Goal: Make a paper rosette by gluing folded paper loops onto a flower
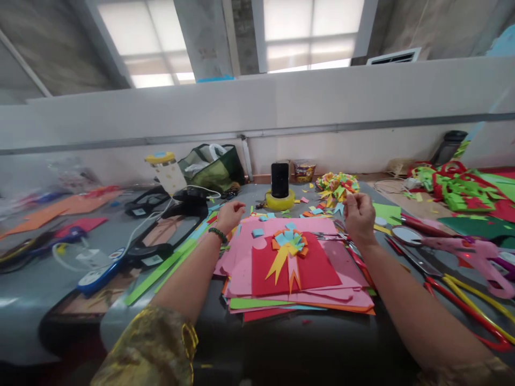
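A red sheet (322, 271) lies on a stack of pink and other coloured paper (241, 262). On the red sheet rests a paper rosette (290, 244) in orange, blue and yellow, with yellow and pink tails. My left hand (230, 215), with a dark bracelet at the wrist, is raised by the stack's back left corner, fingers curled together. At the back right, my right hand (359, 217) is raised with thumb and fingertips pinched, near a light blue paper scrap (339, 208); whether it holds that scrap is unclear.
A phone (280, 180) stands in a yellow tape roll (280, 201) behind the stack. Scissors (422, 262) and a pink glue gun (478, 257) lie right. A cup (167, 174), green bag (217, 169), black frames and a blue power strip (100, 273) are left.
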Demonstrator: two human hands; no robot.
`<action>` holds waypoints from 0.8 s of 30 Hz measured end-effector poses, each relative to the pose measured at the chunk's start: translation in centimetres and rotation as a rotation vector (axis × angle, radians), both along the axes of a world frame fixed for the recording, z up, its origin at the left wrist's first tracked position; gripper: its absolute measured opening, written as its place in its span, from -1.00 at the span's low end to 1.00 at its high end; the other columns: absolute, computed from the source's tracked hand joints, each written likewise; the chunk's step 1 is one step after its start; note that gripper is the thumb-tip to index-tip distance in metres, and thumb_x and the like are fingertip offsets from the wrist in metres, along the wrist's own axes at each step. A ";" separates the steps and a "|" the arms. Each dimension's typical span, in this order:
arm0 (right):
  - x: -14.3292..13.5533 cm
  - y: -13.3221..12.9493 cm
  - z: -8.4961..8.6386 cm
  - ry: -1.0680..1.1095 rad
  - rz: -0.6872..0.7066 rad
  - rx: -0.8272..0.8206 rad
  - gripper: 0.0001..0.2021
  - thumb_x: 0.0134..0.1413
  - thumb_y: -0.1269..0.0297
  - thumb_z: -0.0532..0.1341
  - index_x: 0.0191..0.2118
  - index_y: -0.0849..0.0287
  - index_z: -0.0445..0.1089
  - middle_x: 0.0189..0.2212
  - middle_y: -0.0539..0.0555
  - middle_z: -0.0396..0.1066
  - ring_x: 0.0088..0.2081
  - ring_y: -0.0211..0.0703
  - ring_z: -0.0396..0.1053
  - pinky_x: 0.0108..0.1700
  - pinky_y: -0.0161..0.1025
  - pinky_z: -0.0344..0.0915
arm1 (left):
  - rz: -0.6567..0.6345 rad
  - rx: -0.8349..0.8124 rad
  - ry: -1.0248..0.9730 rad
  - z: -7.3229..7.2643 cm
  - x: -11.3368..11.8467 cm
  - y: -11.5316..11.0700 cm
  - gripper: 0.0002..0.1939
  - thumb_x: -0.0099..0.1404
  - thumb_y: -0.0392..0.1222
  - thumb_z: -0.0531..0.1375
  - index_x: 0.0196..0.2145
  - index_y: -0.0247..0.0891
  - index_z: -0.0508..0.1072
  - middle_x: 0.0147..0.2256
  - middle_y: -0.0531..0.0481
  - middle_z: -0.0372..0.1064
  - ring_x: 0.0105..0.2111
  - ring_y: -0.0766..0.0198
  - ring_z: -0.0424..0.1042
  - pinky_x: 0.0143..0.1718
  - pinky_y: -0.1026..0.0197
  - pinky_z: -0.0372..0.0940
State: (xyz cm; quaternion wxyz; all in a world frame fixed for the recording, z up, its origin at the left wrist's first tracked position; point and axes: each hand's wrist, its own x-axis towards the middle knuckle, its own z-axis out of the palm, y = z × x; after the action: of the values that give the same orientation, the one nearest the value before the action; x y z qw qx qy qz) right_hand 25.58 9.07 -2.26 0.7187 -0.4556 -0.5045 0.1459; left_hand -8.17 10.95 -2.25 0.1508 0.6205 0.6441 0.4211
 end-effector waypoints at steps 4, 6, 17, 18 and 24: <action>-0.1 -0.3 0.0 -0.030 0.010 -0.020 -0.68 0.03 -0.10 0.19 -0.40 0.06 0.22 -0.64 -0.14 0.19 -0.66 -0.33 0.04 -0.62 -0.31 -0.04 | -0.020 -0.042 -0.054 0.3 -0.3 -0.3 -0.79 0.06 -0.13 0.24 -0.66 -0.23 0.48 -0.64 0.02 0.45 -0.52 0.21 0.44 -0.47 0.26 0.27; -0.3 -0.4 0.1 -0.034 0.013 -0.020 -0.75 -0.01 0.01 0.20 -0.38 0.07 0.25 -0.61 -0.12 0.23 -0.64 -0.32 0.07 -0.61 -0.31 0.00 | -0.017 -0.039 -0.091 0.6 -0.5 -0.4 -0.77 0.05 -0.12 0.28 -0.67 -0.25 0.47 -0.66 0.02 0.44 -0.53 0.23 0.43 -0.46 0.27 0.27; 0.0 0.0 -0.1 0.014 0.016 -0.041 -0.65 -0.16 0.03 0.32 -0.29 0.07 0.27 -0.55 -0.12 0.25 -0.59 -0.27 0.17 -0.53 -0.25 0.15 | 0.198 0.020 -0.185 2.6 -5.0 -0.2 -0.81 0.38 -0.12 0.23 -0.28 -0.33 0.49 -0.39 0.04 0.48 -0.40 0.31 0.47 -0.30 0.20 0.41; 0.0 0.1 -0.1 0.017 0.014 -0.041 -0.64 -0.17 0.01 0.33 -0.29 0.06 0.27 -0.54 -0.12 0.25 -0.59 -0.27 0.16 -0.53 -0.25 0.16 | 0.196 -0.005 -0.164 2.6 -5.0 -0.4 -0.80 0.39 -0.12 0.23 -0.27 -0.33 0.48 -0.38 0.04 0.48 -0.41 0.32 0.47 -0.31 0.19 0.42; 0.0 0.0 -0.1 0.031 0.000 -0.062 -0.64 -0.26 0.01 0.32 -0.32 0.07 0.31 -0.54 -0.10 0.27 -0.59 -0.28 0.12 -0.55 -0.26 0.09 | 0.212 -0.147 0.043 2.8 -5.9 -1.3 -0.66 0.24 -0.12 0.26 -0.65 -0.26 0.44 -0.67 0.08 0.32 -0.54 0.25 0.39 -0.45 0.24 0.25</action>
State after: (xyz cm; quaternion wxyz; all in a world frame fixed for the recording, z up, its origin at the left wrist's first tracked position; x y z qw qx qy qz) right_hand 25.58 9.09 -2.35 0.7121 -0.4753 -0.4885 0.1686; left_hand -14.05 9.69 0.56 0.1368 0.5449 0.7384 0.3730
